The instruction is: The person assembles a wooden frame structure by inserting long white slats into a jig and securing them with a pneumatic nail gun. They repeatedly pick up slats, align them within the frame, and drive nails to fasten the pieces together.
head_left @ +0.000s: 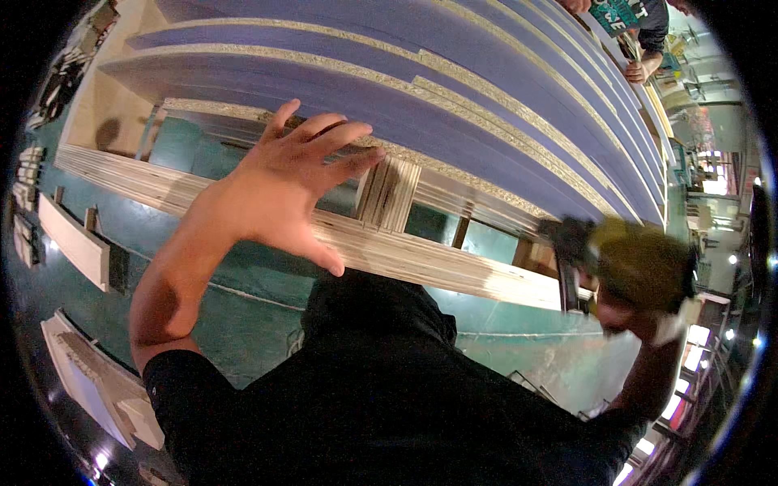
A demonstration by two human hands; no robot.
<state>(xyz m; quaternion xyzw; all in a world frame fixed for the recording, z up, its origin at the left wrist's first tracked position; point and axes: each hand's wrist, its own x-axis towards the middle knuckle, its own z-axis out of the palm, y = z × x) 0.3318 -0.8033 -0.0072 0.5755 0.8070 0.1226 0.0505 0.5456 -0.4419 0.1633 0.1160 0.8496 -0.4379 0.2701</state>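
Observation:
A layered plywood frame runs across in front of me, with a short plywood crosspiece between its rails. My left hand is open over the near rail, fingers spread toward the boards and thumb near the rail's front edge; whether it touches the wood I cannot tell. At the frame's right end, my right hand grips a yellow and black power tool that looks like a nail gun. Motion blurs the tool, and its dark front part is close to the rail's end.
Beyond the frame stand several blue-faced particleboards with rough edges, beside a pale wooden end panel. Another person's hand is at the far right. Wooden offcuts and a panel lie on the green floor at left.

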